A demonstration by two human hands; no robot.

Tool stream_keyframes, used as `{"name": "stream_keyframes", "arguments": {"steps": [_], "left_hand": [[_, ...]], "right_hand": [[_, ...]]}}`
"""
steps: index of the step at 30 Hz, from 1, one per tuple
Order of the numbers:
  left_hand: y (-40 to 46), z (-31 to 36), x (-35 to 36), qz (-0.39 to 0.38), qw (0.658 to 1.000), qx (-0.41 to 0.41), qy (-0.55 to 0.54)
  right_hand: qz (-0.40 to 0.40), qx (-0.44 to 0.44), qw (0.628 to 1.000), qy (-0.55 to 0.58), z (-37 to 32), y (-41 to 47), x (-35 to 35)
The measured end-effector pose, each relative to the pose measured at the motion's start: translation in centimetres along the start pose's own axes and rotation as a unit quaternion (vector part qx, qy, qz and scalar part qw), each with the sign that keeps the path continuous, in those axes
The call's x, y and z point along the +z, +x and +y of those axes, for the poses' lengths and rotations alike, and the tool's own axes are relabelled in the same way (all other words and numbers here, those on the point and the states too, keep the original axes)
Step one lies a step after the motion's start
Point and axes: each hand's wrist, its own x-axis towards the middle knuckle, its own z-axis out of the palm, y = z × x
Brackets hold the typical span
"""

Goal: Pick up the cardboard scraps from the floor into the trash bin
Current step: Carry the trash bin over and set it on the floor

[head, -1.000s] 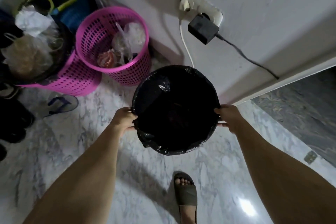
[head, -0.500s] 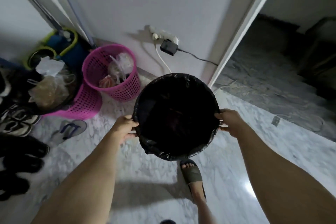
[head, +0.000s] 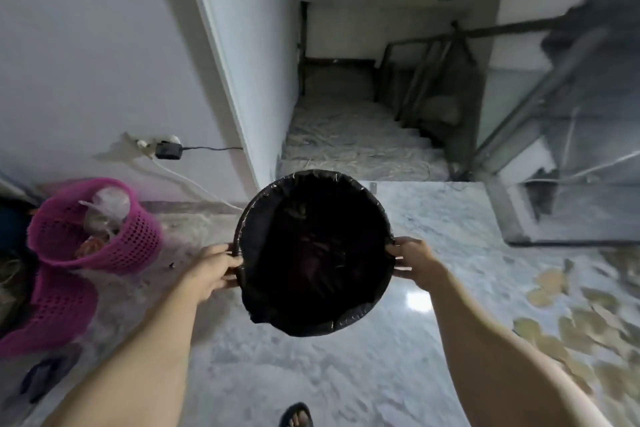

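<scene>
The trash bin (head: pixel 313 253), lined in black plastic, is held off the marble floor (head: pixel 450 218), mouth up toward the person. Left hand (head: pixel 211 270) and right hand (head: pixel 414 262) grip opposite rims. Cardboard scraps (head: pixel 568 329) lie right.

The scene is seen from 1 head-worn camera, aimed forward and down. The trash bin (head: pixel 313 253) is viewed closely at center; a doorway (head: pixel 363 80) is faced at 12 o'clock, the floor (head: pixel 346 374) is overlooked below.

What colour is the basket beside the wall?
Pink, with a pattern of small holes; the basket shows in the head view.
</scene>
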Motion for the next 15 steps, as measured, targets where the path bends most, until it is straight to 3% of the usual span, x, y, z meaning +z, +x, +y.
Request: {"name": "stream_keyframes", "arguments": {"steps": [8, 15], "left_hand": [[-8.7, 2.2, 21.9, -0.119, 0.979, 0.05, 0.156], [-20.5, -4.6, 46.1, -0.242, 0.92, 0.083, 0.295]], "right_hand": [[0.082, 0.033, 0.982, 0.165, 12.8, -8.8, -22.2], [0.188, 0.075, 0.932, 0.3, 31.8, -19.1, -41.8]]}}
